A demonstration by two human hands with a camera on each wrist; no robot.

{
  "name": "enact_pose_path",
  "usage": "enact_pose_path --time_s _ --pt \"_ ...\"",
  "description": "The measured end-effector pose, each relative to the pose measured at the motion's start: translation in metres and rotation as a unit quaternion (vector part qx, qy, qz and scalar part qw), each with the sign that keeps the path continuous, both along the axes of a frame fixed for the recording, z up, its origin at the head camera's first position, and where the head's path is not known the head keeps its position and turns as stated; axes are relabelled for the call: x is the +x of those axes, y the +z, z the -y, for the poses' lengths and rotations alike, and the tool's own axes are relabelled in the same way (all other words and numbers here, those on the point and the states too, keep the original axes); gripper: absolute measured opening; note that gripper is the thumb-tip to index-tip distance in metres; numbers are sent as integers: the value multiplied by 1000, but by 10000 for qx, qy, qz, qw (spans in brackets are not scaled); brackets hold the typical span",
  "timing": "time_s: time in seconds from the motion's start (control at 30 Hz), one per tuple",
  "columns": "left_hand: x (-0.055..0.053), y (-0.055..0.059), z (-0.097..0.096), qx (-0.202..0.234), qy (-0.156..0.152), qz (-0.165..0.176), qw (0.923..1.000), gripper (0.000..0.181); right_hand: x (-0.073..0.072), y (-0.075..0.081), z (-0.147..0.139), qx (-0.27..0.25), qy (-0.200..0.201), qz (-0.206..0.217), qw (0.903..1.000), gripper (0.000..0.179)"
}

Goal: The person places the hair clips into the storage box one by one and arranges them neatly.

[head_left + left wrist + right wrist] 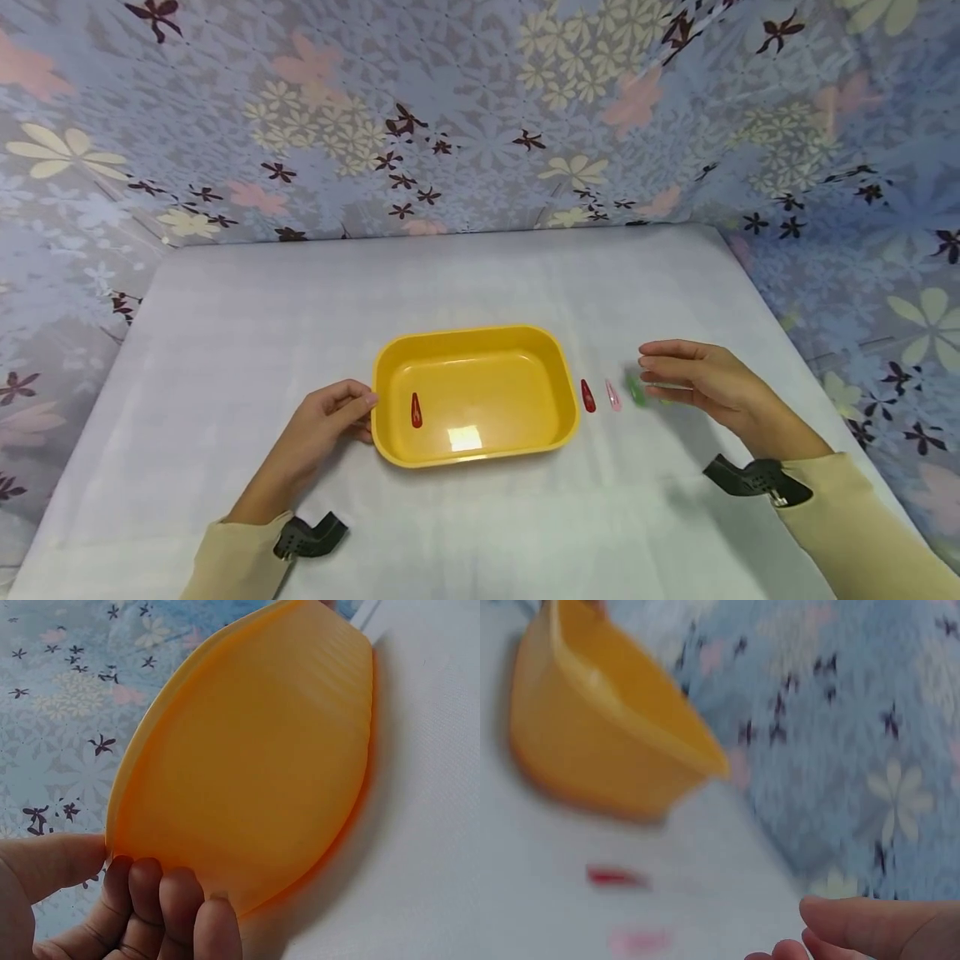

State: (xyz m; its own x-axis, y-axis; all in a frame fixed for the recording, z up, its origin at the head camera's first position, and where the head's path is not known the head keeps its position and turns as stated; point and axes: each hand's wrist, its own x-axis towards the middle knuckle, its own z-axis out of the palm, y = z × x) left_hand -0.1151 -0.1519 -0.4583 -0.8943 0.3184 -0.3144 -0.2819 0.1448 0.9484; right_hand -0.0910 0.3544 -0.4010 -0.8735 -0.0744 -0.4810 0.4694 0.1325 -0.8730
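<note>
A yellow plastic tray [480, 459] stands on the white-covered table, with one red snap hair clip [416, 410] lying inside towards its left end. My left hand [318, 429] grips the tray's left end, thumb on the rim and fingers [180, 900] against the outer wall. To the right of the tray lie a second red hair clip [588, 396], a pink one [613, 395] and a green one [635, 388] in a row. My right hand [712, 387] hovers by the green clip with loosely extended fingers, nothing seen in it. A yellow-green bit [666, 402] shows under its fingers, mostly hidden.
White cloth [247, 317] covers the table. Floral fabric [465, 125] hangs behind it and along both sides. Each wrist wears a black strap mount [759, 481] over a beige sleeve [862, 525].
</note>
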Motion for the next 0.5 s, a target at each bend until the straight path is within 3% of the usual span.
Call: enact_pose_path --time_s 0.1,0.23,0.5 --pt "0 2 1 -35 16 -11 10000 31 0 -9 -16 627 1 -97 9980 46" --pt "0 2 1 -38 50 -14 10000 31 -1 -19 -28 1589 47 -153 9872 57" --pt "2 1 -2 -46 18 -6 10000 33 -4 -24 -27 2411 208 -17 9703 52"
